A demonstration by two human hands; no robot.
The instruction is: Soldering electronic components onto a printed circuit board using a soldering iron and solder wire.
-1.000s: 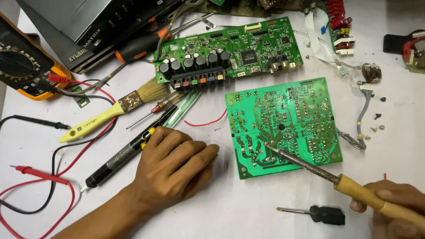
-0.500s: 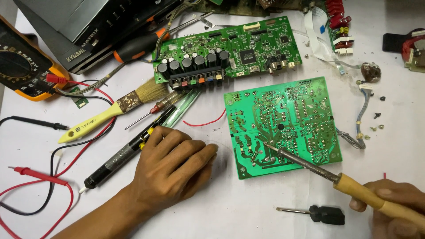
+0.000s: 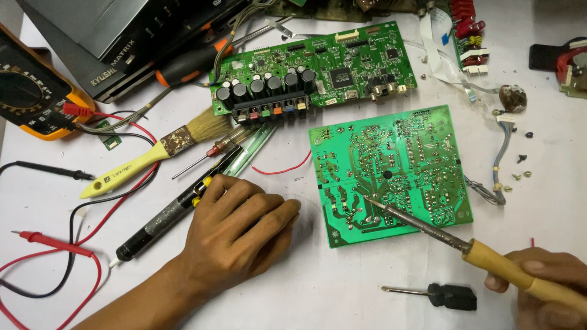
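Your right hand (image 3: 544,284) is clamped on the soldering iron (image 3: 465,244), tip touching the green circuit board's (image 3: 391,171) lower-left solder side, joint apparently unfinished, while your left hand (image 3: 235,235), fingers loosely curled, rests left of that board.

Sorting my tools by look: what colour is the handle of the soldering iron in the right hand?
Yellowish tan, like wood, on the soldering iron's handle; head view.

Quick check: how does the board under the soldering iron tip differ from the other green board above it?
The lower board lies solder side up, showing only joints and traces; the upper board lies component side up, with black capacitors, a chip and coloured connectors. The lower board is squarish, the upper long and narrow. The soldering iron, held in the right hand, touches the lower board only. Both are green and lie flat on the white table.
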